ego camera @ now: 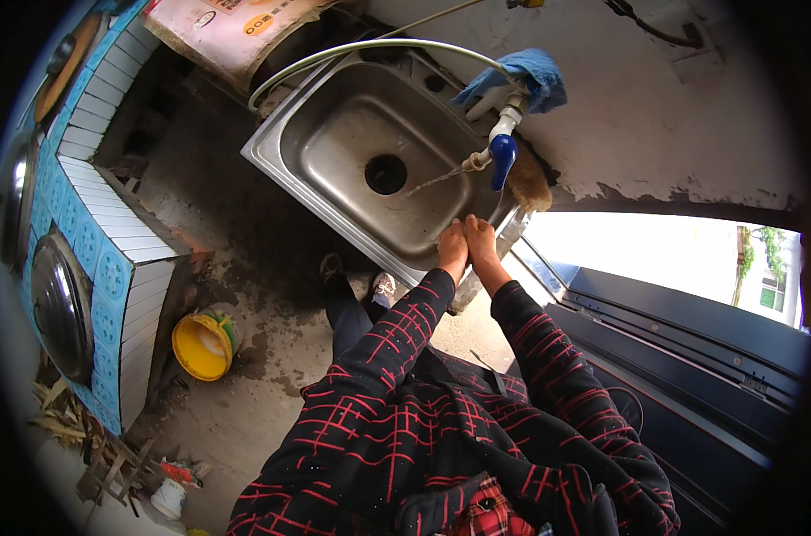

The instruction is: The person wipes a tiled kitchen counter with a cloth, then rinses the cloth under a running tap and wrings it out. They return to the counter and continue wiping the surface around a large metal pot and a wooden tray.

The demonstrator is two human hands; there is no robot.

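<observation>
My left hand (453, 246) and my right hand (480, 241) are side by side over the near right corner of a stainless steel sink (311, 179), their thumb sides touching. Their fingers point away and curl down, so the palms and anything in them are hidden. Beyond them, a white plastic tap (507, 124) with a blue lever handle (504, 161) lets out a thin stream of water (439, 179). The stream falls beside the round dark drain (386, 174), apart from both hands.
A blue cloth (543, 77) drapes over the pipe above the tap, where a pale hose (378, 43) joins. Left stands a tiled stove (114, 271) with a metal lid (60, 308). A yellow bucket (201, 347) and firewood (104, 462) are on the floor. An open door (680, 328) lies right.
</observation>
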